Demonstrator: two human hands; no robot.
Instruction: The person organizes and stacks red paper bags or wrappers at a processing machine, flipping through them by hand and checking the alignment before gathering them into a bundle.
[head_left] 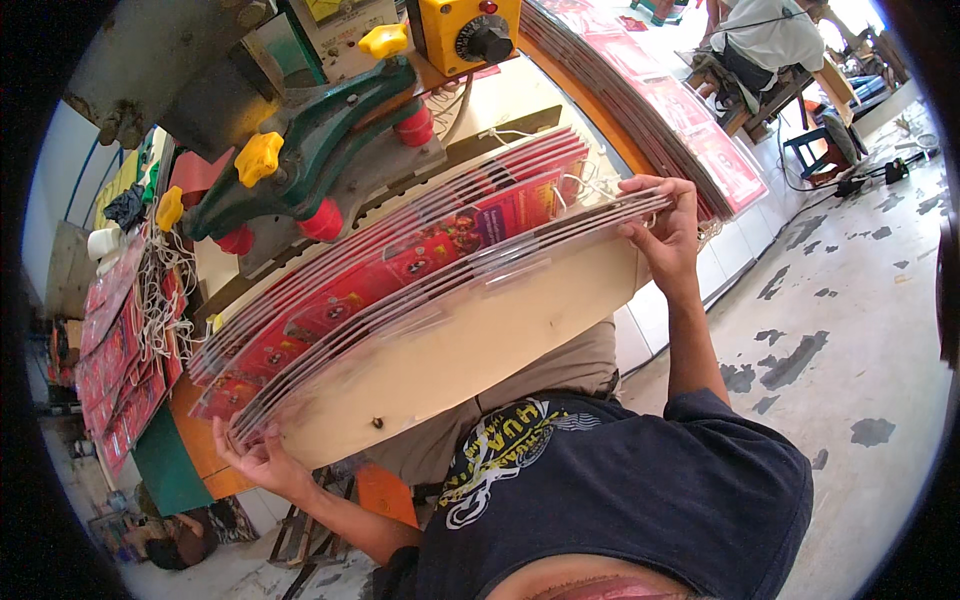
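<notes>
A sheaf of thin, long display boards (pixel 470 345) rests tilted before me, its plain tan back facing me. My left hand (pixel 262 462) grips its lower left end, thumb on the near face. At the upper right end, my right hand (pixel 662 228) pinches the same sheaf, fingers over the top edge. Just beyond it leans another group of boards (pixel 420 262) with red printed fronts under clear plastic. White string loops (pixel 570 188) hang at their right end.
A green machine clamp (pixel 310 150) with yellow knobs and red feet stands behind the boards. A yellow control box (pixel 465 35) is at the top. More red boards lie stacked at left (pixel 115 360) and right (pixel 680 110). A person (pixel 770 40) sits at the far right.
</notes>
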